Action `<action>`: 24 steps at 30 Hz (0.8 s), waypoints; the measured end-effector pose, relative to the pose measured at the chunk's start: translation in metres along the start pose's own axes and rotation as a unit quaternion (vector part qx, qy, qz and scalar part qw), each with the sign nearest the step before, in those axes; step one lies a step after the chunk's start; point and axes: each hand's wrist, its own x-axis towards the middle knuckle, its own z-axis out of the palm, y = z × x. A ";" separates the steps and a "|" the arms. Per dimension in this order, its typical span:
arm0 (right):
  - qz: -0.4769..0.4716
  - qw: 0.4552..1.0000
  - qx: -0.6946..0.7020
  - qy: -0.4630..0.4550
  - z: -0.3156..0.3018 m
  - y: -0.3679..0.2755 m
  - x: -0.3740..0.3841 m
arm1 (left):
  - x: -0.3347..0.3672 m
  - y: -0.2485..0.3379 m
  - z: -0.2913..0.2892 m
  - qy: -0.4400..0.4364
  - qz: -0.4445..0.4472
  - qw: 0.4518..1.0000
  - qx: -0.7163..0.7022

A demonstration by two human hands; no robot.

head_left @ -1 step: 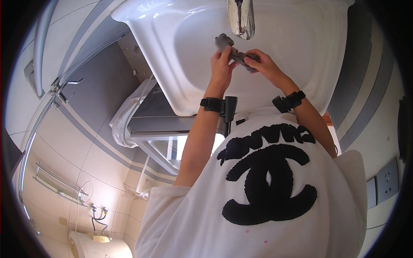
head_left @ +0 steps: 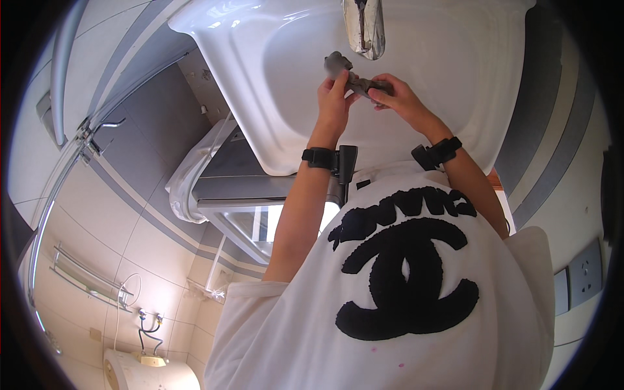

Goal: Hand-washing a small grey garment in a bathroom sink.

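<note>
Over the basin of a white sink (head_left: pixel 296 97), my hands hold a small grey figurine (head_left: pixel 361 86) between them. Its rounded upper end is blurred and points toward the far left, below the faucet (head_left: pixel 364 29). My left hand (head_left: pixel 334 101) is closed round the upper part, thumb on top. The fingers of my right hand (head_left: pixel 398 97) pinch the lower end, hiding part of it. Both wrists wear black straps with a small block.
Left of the sink stands a dark-topped washing machine (head_left: pixel 244 175) with a plastic cover. A chrome rail (head_left: pixel 42 227) runs along the left wall, and a water heater (head_left: pixel 149 374) is at lower left. On the right wall is a socket plate (head_left: pixel 586 273).
My right fingers have shifted slightly on the figurine's lower end, which tilts up a little. My left hand has stayed nearly still.
</note>
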 end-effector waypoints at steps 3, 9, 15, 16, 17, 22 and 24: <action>-0.085 0.996 -0.018 -0.012 0.001 -0.003 -0.001 | 0.006 -0.002 -0.009 0.019 -0.012 0.999 0.042; -0.090 0.988 -0.120 0.035 0.009 -0.017 -0.001 | 0.011 -0.004 -0.022 0.072 -0.124 0.950 0.277; -0.216 0.952 -0.184 0.114 0.031 -0.014 0.004 | 0.000 -0.006 0.011 -0.042 0.241 0.909 0.338; -0.235 0.950 -0.168 0.121 0.038 -0.018 0.003 | -0.001 -0.007 0.009 -0.040 0.241 0.909 0.338; -0.253 0.947 -0.152 0.128 0.041 -0.020 0.002 | -0.002 -0.007 0.006 -0.062 0.177 0.933 0.309; -0.236 0.902 -0.202 0.299 0.024 -0.009 0.012 | -0.008 0.009 0.012 -0.079 0.154 0.866 0.469; -0.220 0.896 -0.201 0.330 0.025 0.005 0.016 | -0.008 0.010 0.022 -0.049 0.244 0.793 0.556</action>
